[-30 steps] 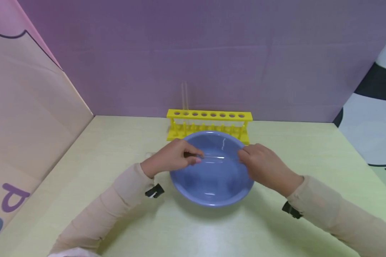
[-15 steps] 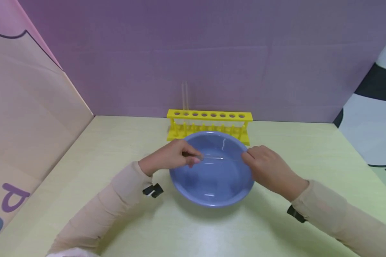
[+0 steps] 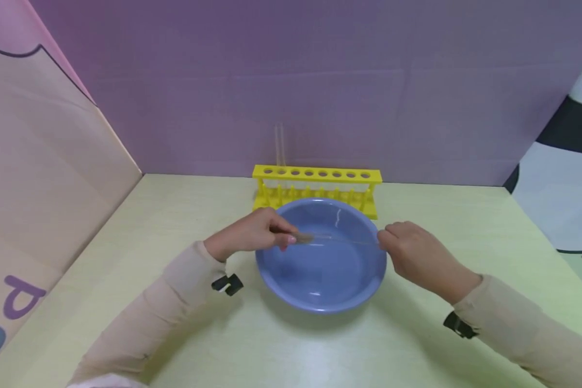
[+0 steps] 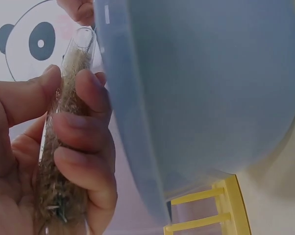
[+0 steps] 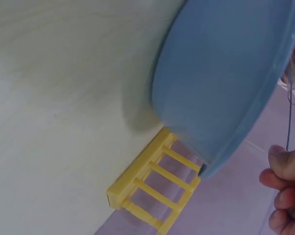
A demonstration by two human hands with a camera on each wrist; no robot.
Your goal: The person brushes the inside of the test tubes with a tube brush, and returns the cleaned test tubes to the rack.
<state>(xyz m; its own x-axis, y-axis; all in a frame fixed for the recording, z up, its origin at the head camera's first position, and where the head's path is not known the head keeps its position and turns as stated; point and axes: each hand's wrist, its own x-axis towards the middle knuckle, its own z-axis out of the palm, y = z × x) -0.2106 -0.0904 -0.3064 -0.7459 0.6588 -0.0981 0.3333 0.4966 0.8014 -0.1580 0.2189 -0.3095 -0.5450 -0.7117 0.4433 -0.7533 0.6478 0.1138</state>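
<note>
Over the blue basin (image 3: 321, 285), my left hand (image 3: 254, 233) grips a clear test tube (image 4: 85, 38) lying nearly level, its mouth toward the right. Inside the glass are the brown bristles of a test tube brush (image 4: 64, 178), seen between the curled fingers and the thumb. My right hand (image 3: 411, 257), by the basin's right rim, pinches the brush's thin twisted wire handle (image 5: 289, 120), which runs out of the tube mouth. The palm-side end of the tube is hidden in the left hand.
Behind the basin stands a yellow test tube rack (image 3: 316, 173) with a row of holes and pegs. One clear test tube (image 3: 279, 144) stands in it near the left end. A purple backdrop (image 3: 320, 86) rises at the pale table's (image 3: 189, 199) back edge.
My right hand has moved to the right, away from the left hand, drawing out more wire. The bristles now show past my left fingers, nearer the tube mouth. My left hand has shifted slightly left.
</note>
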